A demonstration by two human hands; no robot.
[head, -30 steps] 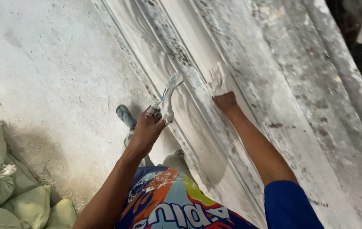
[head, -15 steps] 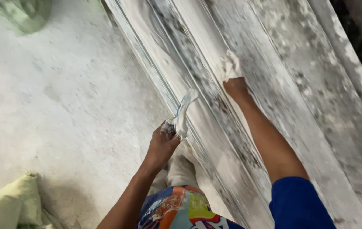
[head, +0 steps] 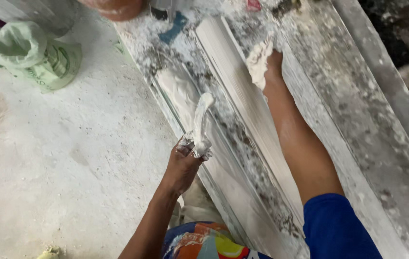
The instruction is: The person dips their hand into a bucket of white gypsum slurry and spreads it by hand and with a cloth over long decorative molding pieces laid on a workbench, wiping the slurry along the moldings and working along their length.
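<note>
Plaster (head: 258, 60) fills our right hand (head: 270, 64); our left hand (head: 185, 163) grips a scraper (head: 200, 122) over the long mould's (head: 233, 91) near edge, above the dusty floor (head: 70, 158).

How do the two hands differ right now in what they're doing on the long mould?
The left hand is fisted around a plaster-caked tool, held at the near edge of the mould; the right hand grips no tool and presses a white, plaster-coated wad against the moulding farther up. The left arm is bent close to the body; the right is stretched out. Both are smeared with white plaster.
</note>
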